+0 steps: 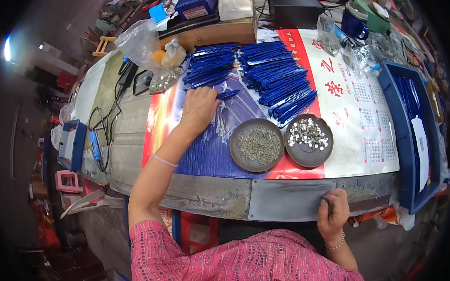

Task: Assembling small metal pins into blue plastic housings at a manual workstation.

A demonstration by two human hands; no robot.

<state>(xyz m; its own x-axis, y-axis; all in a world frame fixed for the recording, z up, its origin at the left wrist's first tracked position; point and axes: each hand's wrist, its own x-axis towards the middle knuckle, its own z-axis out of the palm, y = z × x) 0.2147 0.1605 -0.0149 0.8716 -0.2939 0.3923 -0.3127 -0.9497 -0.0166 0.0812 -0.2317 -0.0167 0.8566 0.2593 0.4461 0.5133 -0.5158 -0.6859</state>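
My left hand [199,110] reaches across the table with its fingers closed. A slim blue piece [228,94] juts out from its fingertips to the right. Just beyond the hand lies a pile of similar long blue pieces [209,66], and a second, larger pile [277,80] spreads to its right. At the table's front edge, my right hand [336,211] is curled, with a small dark rounded thing [326,198] showing between thumb and fingers. It is beside a flat grey metal plate [288,200]. Small silvery pins [221,123] lie scattered near my left hand.
A dark dish of thin metal pins [236,157] stands beside a dish of shiny small discs [306,162]. Blue bins flank the work area, right [387,118] and left [67,152]. Plastic bags [164,80], a wooden box [238,30] and a blue mug [353,22] sit farther back.
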